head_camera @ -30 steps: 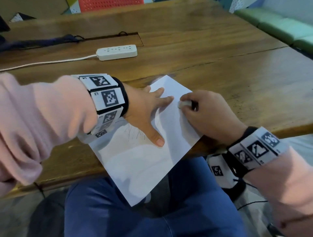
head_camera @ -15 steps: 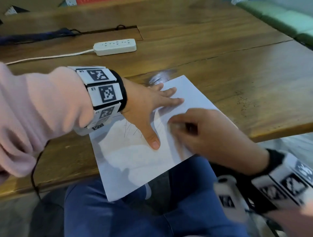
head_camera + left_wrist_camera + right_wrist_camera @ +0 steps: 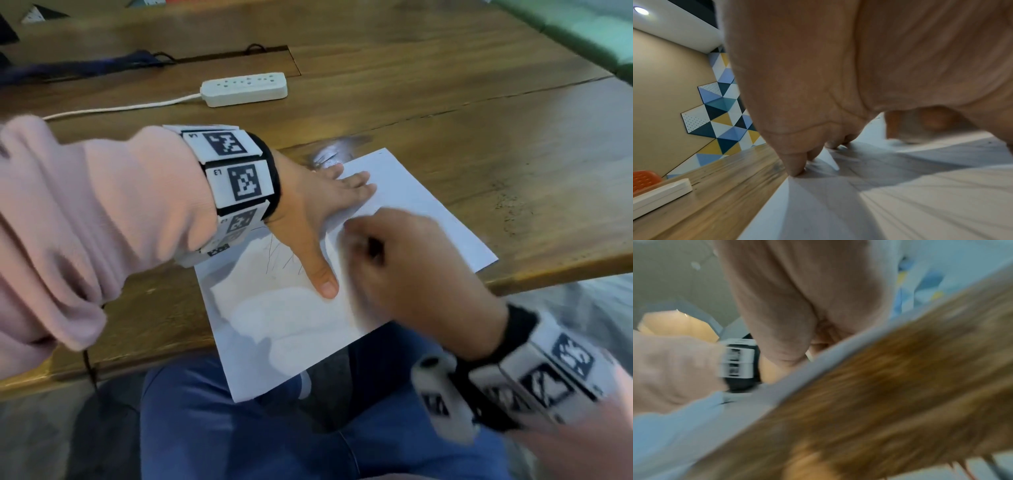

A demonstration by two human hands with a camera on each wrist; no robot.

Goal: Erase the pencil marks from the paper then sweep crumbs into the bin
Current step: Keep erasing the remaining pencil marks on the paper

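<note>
A white paper (image 3: 411, 192) lies on the wooden table (image 3: 479, 120) and hangs over the near edge above my lap. Thin pencil marks (image 3: 274, 253) show beside my left thumb. My left hand (image 3: 308, 212) lies flat on the sheet with fingers spread and presses it down; the left wrist view shows its fingertips (image 3: 795, 170) on the paper's (image 3: 900, 203) far edge. My right hand (image 3: 404, 260) is blurred by motion, just right of the left thumb, with fingers curled. A small white sliver, the eraser (image 3: 809, 356), peeks from its fingertips. No bin is in view.
A white power strip (image 3: 245, 88) with its cord lies at the back of the table. A dark cable (image 3: 85, 66) runs along the far left. Small dark specks (image 3: 507, 205) dot the wood right of the paper. My blue trousers (image 3: 239, 428) are below the edge.
My right hand has slid from the paper's right edge toward the middle, close to the left thumb, and is blurred. The paper has turned slightly. The left hand stays pressed on it.
</note>
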